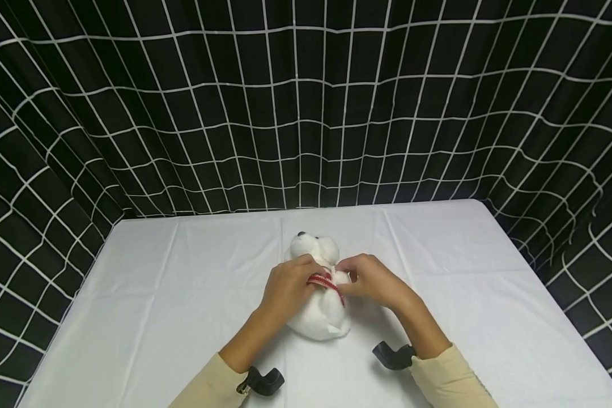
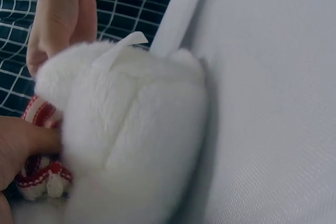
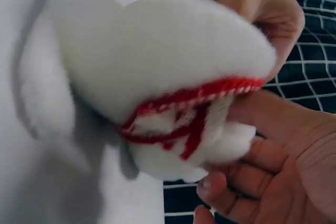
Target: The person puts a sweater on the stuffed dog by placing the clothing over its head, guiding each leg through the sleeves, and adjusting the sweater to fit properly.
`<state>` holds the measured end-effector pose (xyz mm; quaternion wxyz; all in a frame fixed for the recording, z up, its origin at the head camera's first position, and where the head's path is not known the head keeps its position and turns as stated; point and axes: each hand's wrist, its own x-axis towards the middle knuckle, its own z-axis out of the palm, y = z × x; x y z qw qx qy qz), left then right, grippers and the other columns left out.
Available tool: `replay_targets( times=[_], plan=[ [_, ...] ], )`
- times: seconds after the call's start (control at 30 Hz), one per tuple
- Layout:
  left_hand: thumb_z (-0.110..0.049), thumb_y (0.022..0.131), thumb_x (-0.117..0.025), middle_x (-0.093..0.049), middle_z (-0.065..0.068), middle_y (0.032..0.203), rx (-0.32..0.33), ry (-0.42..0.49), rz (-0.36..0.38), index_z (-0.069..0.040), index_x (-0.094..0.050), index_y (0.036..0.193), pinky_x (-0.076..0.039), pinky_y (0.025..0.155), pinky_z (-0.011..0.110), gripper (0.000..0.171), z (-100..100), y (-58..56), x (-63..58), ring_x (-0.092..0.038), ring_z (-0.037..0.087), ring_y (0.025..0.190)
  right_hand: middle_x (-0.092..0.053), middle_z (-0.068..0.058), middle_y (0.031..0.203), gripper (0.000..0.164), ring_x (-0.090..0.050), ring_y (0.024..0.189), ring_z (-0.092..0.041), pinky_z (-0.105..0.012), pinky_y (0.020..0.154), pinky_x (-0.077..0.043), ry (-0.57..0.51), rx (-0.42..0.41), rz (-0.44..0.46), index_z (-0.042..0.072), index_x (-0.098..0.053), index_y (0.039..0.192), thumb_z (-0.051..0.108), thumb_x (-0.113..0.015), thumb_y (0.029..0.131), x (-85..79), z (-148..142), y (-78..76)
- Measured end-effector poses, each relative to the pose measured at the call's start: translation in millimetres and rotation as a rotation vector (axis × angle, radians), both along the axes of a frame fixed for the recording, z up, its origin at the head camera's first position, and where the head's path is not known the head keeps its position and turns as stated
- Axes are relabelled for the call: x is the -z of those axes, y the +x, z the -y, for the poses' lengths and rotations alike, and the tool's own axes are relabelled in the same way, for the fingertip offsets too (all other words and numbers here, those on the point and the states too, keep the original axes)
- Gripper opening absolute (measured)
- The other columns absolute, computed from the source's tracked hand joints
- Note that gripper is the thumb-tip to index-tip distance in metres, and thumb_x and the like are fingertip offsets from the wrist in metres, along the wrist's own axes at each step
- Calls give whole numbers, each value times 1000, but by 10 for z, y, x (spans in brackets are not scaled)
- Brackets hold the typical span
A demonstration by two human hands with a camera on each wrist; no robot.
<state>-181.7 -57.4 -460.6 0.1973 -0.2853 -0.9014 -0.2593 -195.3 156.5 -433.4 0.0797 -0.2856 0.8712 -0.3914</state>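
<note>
A white plush animal (image 1: pixel 318 317) with a dark nose lies on the white-covered table, its head toward the far side. A red-and-white knitted garment (image 1: pixel 323 279) is bunched around its upper body; its red edge (image 3: pixel 199 94) crosses the white fur in the right wrist view. My left hand (image 1: pixel 288 286) grips the garment on the left side, its thumb tucked at the knit in the left wrist view. From the right, my right hand (image 1: pixel 372 280) holds a small white limb of the plush beside the knit, between thumb and curled fingers. A white tag (image 2: pixel 123 45) sticks up from the fur.
The white cloth (image 1: pixel 194 317) covers the table, with fold creases running across it. Black curtains with a white grid (image 1: pixel 306 102) stand behind and at both sides. A black curved mount (image 1: pixel 265 381) sits at the left wrist, another (image 1: pixel 394 356) at the right.
</note>
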Motion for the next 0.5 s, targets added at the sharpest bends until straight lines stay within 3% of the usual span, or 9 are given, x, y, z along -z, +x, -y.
replay_targets(
  times=[0.17,0.3,0.4,0.5],
  plan=[
    [-17,75,-88,-64,-11,85,12,7,14,-24,-78,93,-52,61,32,21,-18,11,4,-65,14,70,-56,4,71,15,-48,65,-12,-26,57,-41,26,100,53,3,-70,92,1,-72,77,14,22,56],
    [-19,82,-84,-63,-9,92,100,-35,75,-24,-77,100,-53,70,31,20,52,10,-62,-64,12,79,-58,0,74,15,-50,68,-15,-30,59,-42,24,182,91,4,-67,90,3,-70,76,47,34,70],
    [-23,87,-81,-63,-6,103,142,-70,192,-22,-75,111,-53,80,33,24,187,9,-199,-63,13,92,-61,-2,80,16,-52,74,-17,-31,64,-44,-14,197,129,4,-66,93,3,-67,77,51,58,67],
    [-31,86,-82,-65,0,109,69,-136,335,-18,-70,122,-53,84,39,40,363,29,-344,-64,18,98,-63,-3,86,19,-54,78,-17,-31,69,-46,-49,183,171,2,-67,97,3,-65,78,35,84,65]
  ],
)
